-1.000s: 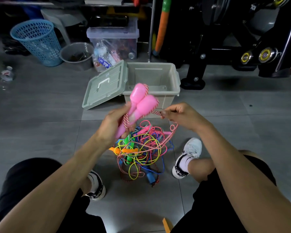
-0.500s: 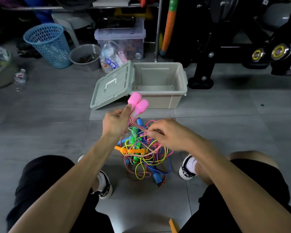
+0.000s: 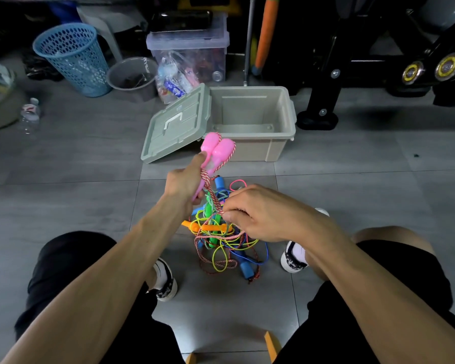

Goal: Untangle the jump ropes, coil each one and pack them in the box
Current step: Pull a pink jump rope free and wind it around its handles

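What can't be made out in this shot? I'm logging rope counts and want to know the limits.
- Head view: rope count in the pile; the cords overlap and the right hand covers part.
- Lower ends of the pink handles: hidden inside the left hand.
- Near floor of the box: blocked by its front wall.

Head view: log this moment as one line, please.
left hand: holds pink handles | right hand: pinches red-white rope | tangle: on floor | box: open, no ropes inside
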Demonstrator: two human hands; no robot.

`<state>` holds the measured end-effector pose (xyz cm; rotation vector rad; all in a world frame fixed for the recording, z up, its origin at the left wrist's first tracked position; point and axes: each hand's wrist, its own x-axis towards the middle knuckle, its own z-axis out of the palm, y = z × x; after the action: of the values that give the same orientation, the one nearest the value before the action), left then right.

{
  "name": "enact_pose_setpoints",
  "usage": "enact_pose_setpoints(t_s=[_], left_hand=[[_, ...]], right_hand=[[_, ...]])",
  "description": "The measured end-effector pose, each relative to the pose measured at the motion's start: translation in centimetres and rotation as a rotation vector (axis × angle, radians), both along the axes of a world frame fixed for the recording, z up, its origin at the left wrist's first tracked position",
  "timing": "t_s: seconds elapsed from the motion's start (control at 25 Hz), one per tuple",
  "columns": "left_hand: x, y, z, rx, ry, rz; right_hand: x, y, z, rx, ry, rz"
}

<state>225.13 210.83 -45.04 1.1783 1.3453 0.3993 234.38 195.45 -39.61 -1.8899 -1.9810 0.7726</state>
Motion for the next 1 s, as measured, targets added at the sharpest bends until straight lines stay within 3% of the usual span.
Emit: enact_pose_setpoints(t_s=[0.2, 0.4, 0.56, 0.72, 1.0], left_hand=[[-0.4, 0.1, -0.5, 0.400, 0.135, -0.264], [-0.8, -0.7, -0.9, 0.577, 0.161, -0.451], [-1.3, -1.5, -0.1, 0.714, 0.102, -0.658], [-1.7, -3.0, 1.2, 0.853, -0.071, -0.865], [-2.6, -4.6, 2.3, 1.153, -0.008, -1.143]], right_hand=[[1.7, -1.1, 0.5, 0.077, 0.018, -0.107], [3.2, -2.1, 1.0, 0.098, 0.121, -0.271], [4.9, -2.1, 1.3, 0.162, 0.225, -0.374], [5.2, -1.2, 0.6, 0.245, 0.107, -0.378], [6.1, 0.5, -0.8, 0.148, 0.280, -0.419]])
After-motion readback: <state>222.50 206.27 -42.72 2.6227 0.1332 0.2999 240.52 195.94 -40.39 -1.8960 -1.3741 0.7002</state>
